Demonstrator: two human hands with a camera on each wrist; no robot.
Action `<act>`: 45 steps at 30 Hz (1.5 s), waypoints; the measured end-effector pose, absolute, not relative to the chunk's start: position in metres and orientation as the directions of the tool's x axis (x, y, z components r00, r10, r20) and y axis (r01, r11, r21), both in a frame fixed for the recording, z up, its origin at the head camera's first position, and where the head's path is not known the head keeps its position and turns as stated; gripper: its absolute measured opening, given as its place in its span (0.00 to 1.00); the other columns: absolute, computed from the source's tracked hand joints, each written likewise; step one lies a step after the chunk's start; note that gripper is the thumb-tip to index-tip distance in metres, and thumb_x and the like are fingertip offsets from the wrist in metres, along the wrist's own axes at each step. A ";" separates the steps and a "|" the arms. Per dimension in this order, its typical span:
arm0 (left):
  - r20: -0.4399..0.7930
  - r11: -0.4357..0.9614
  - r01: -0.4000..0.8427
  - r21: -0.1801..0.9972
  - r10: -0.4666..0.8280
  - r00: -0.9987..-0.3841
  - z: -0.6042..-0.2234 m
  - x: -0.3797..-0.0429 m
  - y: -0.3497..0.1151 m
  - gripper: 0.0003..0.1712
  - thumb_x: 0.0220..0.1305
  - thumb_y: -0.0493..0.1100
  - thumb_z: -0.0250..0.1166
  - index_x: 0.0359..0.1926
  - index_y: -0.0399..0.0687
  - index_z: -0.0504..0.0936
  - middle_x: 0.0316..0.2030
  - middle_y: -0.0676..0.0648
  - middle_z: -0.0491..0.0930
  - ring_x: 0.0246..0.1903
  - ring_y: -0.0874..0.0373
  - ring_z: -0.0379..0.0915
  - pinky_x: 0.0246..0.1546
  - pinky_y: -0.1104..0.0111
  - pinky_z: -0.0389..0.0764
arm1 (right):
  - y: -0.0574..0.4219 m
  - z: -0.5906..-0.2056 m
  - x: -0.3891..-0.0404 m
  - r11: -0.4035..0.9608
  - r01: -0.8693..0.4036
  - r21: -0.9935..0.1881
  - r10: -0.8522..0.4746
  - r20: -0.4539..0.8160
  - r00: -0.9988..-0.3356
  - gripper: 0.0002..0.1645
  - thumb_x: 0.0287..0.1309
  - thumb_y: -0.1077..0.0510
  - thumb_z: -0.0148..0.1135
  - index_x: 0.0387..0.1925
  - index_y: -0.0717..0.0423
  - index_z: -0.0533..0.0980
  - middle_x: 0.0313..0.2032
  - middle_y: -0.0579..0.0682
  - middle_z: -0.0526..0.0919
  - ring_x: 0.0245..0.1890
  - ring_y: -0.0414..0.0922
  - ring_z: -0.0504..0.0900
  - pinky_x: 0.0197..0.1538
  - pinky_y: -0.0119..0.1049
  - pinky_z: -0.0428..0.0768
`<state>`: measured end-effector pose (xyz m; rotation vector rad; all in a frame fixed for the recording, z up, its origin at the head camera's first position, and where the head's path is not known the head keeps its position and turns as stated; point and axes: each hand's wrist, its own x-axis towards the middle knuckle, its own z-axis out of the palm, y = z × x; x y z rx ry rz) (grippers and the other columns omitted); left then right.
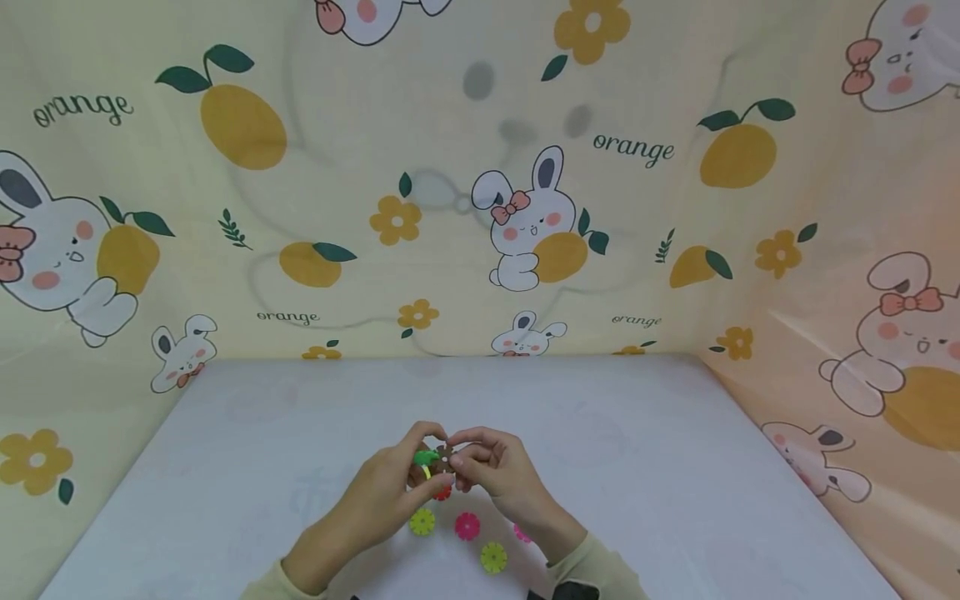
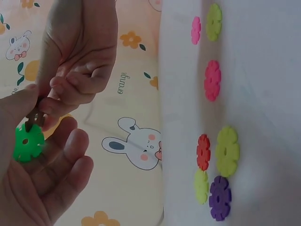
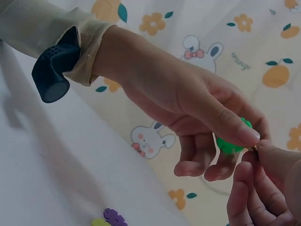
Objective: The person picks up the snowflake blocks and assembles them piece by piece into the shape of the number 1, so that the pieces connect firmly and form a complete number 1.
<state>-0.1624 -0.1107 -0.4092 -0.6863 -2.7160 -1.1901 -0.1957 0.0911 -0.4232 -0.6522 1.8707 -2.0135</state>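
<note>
My left hand (image 1: 382,483) and right hand (image 1: 513,479) meet above the table, fingertips close together. A green notched plastic disc (image 2: 31,149) sits at the left hand's fingers, held there. Beside it, at an angle and touching it, is a brown notched disc (image 2: 35,113), pinched by the right thumb and forefinger. The left thumb also touches around the joint. Whether the two discs are slotted together cannot be made out, as fingers cover part of both. In the right wrist view the green disc (image 3: 229,144) shows behind the left thumb.
Below the hands lie loose notched discs: a red one (image 2: 203,151), a purple one (image 2: 220,197), pink ones including one in the middle (image 1: 467,526), and several yellow-green ones, one of them nearest (image 1: 493,557). A printed cloth (image 1: 450,275) hangs behind the white table (image 1: 300,417).
</note>
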 end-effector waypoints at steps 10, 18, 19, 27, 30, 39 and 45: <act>0.287 0.575 0.466 0.672 0.378 -0.880 -0.415 -0.164 -0.108 0.22 0.69 0.55 0.65 0.57 0.56 0.69 0.30 0.59 0.82 0.25 0.73 0.71 0.29 0.76 0.76 | 0.090 -0.425 -0.194 -0.121 -0.088 -0.989 -0.495 0.137 -0.858 0.22 0.67 0.63 0.63 0.53 0.77 0.69 0.29 0.34 0.86 0.27 0.32 0.78 0.36 0.26 0.79; 0.268 0.539 0.441 0.718 0.371 -0.889 -0.413 -0.168 -0.112 0.18 0.70 0.47 0.66 0.56 0.52 0.70 0.34 0.55 0.83 0.27 0.70 0.74 0.32 0.75 0.80 | 0.098 -0.421 -0.201 -0.011 -0.132 -0.991 -0.524 0.119 -0.843 0.22 0.74 0.54 0.57 0.53 0.71 0.73 0.34 0.44 0.86 0.30 0.35 0.82 0.39 0.28 0.82; 0.271 0.530 0.438 0.726 0.366 -0.890 -0.413 -0.169 -0.114 0.18 0.70 0.47 0.65 0.55 0.53 0.70 0.35 0.55 0.83 0.28 0.69 0.74 0.32 0.74 0.80 | 0.100 -0.420 -0.203 0.013 -0.133 -0.991 -0.523 0.107 -0.846 0.22 0.74 0.53 0.56 0.53 0.70 0.74 0.36 0.49 0.86 0.31 0.36 0.82 0.40 0.29 0.83; 0.259 0.492 0.392 0.777 0.317 -0.912 -0.414 -0.176 -0.122 0.17 0.71 0.46 0.64 0.55 0.53 0.70 0.44 0.50 0.84 0.32 0.65 0.75 0.34 0.73 0.80 | 0.116 -0.428 -0.219 0.171 -0.138 -0.975 -0.557 0.020 -0.831 0.19 0.73 0.54 0.58 0.56 0.62 0.77 0.48 0.71 0.82 0.41 0.49 0.85 0.46 0.35 0.84; 0.232 0.485 0.361 0.797 0.306 -0.923 -0.416 -0.177 -0.123 0.17 0.71 0.46 0.64 0.55 0.53 0.70 0.47 0.49 0.84 0.33 0.63 0.75 0.35 0.73 0.80 | 0.121 -0.437 -0.225 0.206 -0.135 -0.969 -0.599 -0.016 -0.801 0.20 0.71 0.55 0.59 0.59 0.62 0.77 0.52 0.72 0.80 0.45 0.52 0.85 0.49 0.36 0.83; 0.198 0.418 0.322 0.849 0.314 -0.929 -0.420 -0.179 -0.130 0.16 0.69 0.42 0.66 0.55 0.54 0.76 0.47 0.48 0.83 0.33 0.62 0.77 0.34 0.73 0.81 | 0.125 -0.456 -0.230 0.354 -0.199 -0.914 -0.709 -0.124 -0.694 0.20 0.65 0.63 0.65 0.57 0.62 0.80 0.52 0.63 0.84 0.40 0.42 0.79 0.46 0.30 0.78; 0.184 0.392 0.315 0.864 0.337 -0.923 -0.416 -0.181 -0.129 0.16 0.70 0.38 0.63 0.56 0.53 0.75 0.47 0.46 0.83 0.31 0.58 0.77 0.32 0.71 0.82 | 0.126 -0.459 -0.229 0.431 -0.237 -0.870 -0.711 -0.166 -0.683 0.17 0.60 0.63 0.69 0.52 0.55 0.84 0.51 0.54 0.86 0.41 0.43 0.74 0.46 0.29 0.74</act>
